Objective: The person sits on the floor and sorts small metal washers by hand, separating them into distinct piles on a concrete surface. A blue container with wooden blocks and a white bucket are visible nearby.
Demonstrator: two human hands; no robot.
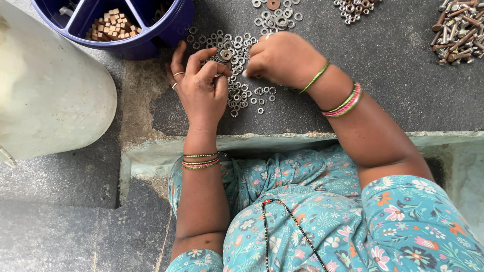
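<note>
On the dark table (383, 60), both hands work in a spread of small metal washers (242, 90). Left hand (201, 85): fingers curled, pinching washers between thumb and fingertips. Right hand (280, 58): closed loosely, knuckles up, fingertips down on the washers. Blue divided tub (151, 43) stands just beyond the left hand; bolt pile (459, 30) lies well apart at right.

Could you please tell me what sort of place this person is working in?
Probably an informal hardware-sorting spot on a stone floor or ledge. Loose washers lie spread under the left hand and right hand, bolts are heaped nearby, and a divided blue tub holds small square nuts.
</note>
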